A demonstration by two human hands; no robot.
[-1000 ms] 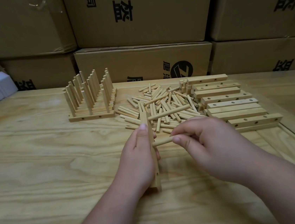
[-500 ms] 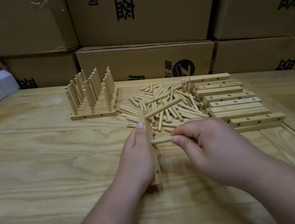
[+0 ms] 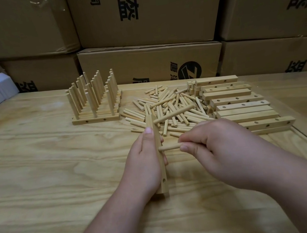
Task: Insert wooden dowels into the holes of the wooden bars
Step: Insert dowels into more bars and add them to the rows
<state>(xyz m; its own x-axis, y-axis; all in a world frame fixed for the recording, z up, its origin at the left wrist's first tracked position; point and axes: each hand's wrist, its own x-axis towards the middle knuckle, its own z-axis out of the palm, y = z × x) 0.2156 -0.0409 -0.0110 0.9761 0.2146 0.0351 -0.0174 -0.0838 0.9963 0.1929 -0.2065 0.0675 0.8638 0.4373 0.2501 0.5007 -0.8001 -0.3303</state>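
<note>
One dowel (image 3: pixel 169 147) pinched in right hand (image 3: pixel 219 147), left hand (image 3: pixel 144 161) gripping the bar (image 3: pixel 161 165); go in crooked and it'll probably jam.

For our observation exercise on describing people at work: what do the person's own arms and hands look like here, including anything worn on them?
Both forearms are bare as far as the frame shows, with no sleeve in view. The left hand and right hand wear no gloves, and no rings, watch or bracelet show. The fingernails are short and unpainted.
</note>
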